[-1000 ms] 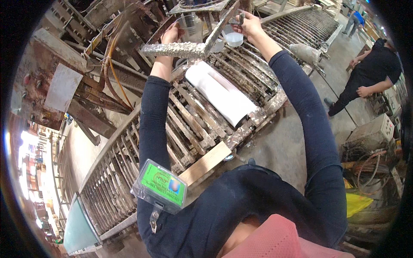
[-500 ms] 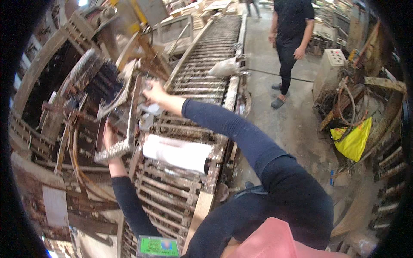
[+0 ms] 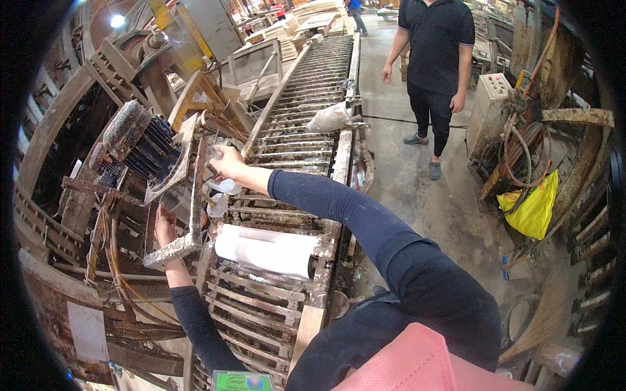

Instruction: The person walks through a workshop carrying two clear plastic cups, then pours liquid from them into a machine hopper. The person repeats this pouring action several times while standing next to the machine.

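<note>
While both arms in dark sleeves reach forward over the roller conveyor [image 3: 287, 150], a white roll [image 3: 267, 251] lies nearest, crosswise on the slats and touching neither hand. Just beyond it the left hand [image 3: 164, 228] is curled around the lower end of a crusted metal bracket [image 3: 189, 215], fingers wrapped round its far side, so it looks closed on the bracket, though the grip itself is partly hidden. Further on, the right hand [image 3: 225, 163] is closed around the top of a clear plastic bottle [image 3: 222, 189] that hangs right beside the bracket's upright; how tight the fingers sit I cannot tell. A dusty motor [image 3: 140, 140] is fixed to the frame just left of the bracket. Judged from this, the work goes best if the left hand keeps the bracket steady while the right holds the bottle close against it and upright, clear of the motor fins. Well beyond, a person in black [image 3: 435, 58] stands on the floor beside the conveyor, near a yellow bag [image 3: 535, 205].
</note>
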A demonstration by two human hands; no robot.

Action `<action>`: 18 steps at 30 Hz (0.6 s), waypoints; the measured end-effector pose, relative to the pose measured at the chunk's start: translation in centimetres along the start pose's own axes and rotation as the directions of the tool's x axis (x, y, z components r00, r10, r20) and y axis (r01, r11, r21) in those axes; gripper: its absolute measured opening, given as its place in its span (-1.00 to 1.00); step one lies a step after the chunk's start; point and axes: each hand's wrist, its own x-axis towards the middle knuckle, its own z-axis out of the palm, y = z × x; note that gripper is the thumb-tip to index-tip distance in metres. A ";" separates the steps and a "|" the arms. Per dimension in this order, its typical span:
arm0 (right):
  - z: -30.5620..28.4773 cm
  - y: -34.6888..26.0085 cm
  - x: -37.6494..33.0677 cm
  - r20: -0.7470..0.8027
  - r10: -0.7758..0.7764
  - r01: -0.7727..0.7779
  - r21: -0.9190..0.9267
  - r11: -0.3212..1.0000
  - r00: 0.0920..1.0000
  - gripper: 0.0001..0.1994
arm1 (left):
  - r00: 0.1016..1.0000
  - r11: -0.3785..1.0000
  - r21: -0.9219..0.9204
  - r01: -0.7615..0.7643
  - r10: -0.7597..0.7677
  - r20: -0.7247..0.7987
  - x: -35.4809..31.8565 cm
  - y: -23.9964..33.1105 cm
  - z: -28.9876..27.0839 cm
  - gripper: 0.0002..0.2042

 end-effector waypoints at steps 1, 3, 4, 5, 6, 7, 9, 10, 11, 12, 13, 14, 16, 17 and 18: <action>0.1 0.0 0.1 -0.013 -0.064 0.063 -0.052 0.997 0.998 -0.46 | 1.000 1.000 -0.005 0.020 -0.020 -0.013 -0.1 0.0 0.0 -0.66; 0.0 0.1 0.1 -0.017 -0.075 0.074 -0.054 0.996 0.997 -0.47 | 0.988 0.993 0.063 0.096 -0.088 -0.125 -0.2 0.1 0.0 -0.63; 0.0 0.1 0.0 -0.007 -0.022 0.022 -0.004 1.000 1.000 -0.48 | 0.998 0.998 0.040 0.049 -0.048 -0.034 -0.1 0.1 0.0 -0.63; 0.0 0.0 -0.2 -0.003 0.077 -0.076 0.040 0.996 0.997 -0.48 | 0.998 0.998 0.024 0.052 -0.051 -0.042 0.0 0.1 0.0 -0.62; 0.0 0.0 -0.2 0.008 0.083 -0.083 0.077 0.994 0.997 -0.49 | 0.990 0.996 0.007 0.093 -0.091 -0.106 0.2 0.0 -0.1 -0.62; 0.0 -0.1 -0.3 0.031 0.030 -0.033 0.100 0.994 0.999 -0.49 | 0.986 0.994 0.007 0.113 -0.111 -0.126 0.4 -0.1 -0.2 -0.63; 0.2 -0.2 -0.4 0.011 0.050 -0.050 0.084 0.995 0.999 -0.48 | 0.999 0.998 0.064 0.026 -0.024 -0.035 0.8 -0.2 -0.5 -0.64; 0.1 -0.2 -0.4 0.037 0.075 -0.078 0.094 0.993 0.997 -0.49 | 0.994 0.994 0.090 0.070 -0.062 -0.090 1.0 -0.3 -0.6 -0.64; 0.1 -0.2 -0.3 0.055 0.014 -0.019 0.090 0.996 0.998 -0.48 | 0.994 0.990 0.119 0.080 -0.071 -0.078 1.0 -0.3 -0.8 -0.63; 0.1 -0.1 -0.2 0.020 0.070 -0.071 0.033 0.997 0.997 -0.48 | 0.998 0.971 0.237 0.020 -0.005 -0.061 1.1 -0.3 -0.8 -0.63; 0.0 0.1 -0.1 0.057 0.079 -0.085 0.119 0.989 0.995 -0.48 | 0.998 0.974 0.221 -0.052 0.055 -0.007 1.0 -0.4 -0.9 -0.63; 0.1 0.2 0.0 0.045 0.075 -0.079 0.101 0.992 0.996 -0.48 | 0.994 0.994 0.063 0.084 -0.079 -0.078 1.0 -0.3 -0.8 -0.64; 0.2 0.5 0.3 0.034 0.063 -0.066 0.088 0.994 0.997 -0.47 | 0.999 0.998 0.059 0.022 -0.020 -0.041 0.7 -0.2 -0.5 -0.65; 0.2 0.6 0.4 0.048 0.082 -0.086 0.092 0.992 0.995 -0.46 | 1.000 1.000 0.024 0.000 0.000 -0.003 0.5 -0.1 -0.3 -0.66; 0.3 0.7 0.5 0.049 0.088 -0.093 0.112 0.989 0.995 -0.46 | 1.000 1.000 0.002 0.005 -0.005 -0.001 0.2 0.0 -0.1 -0.66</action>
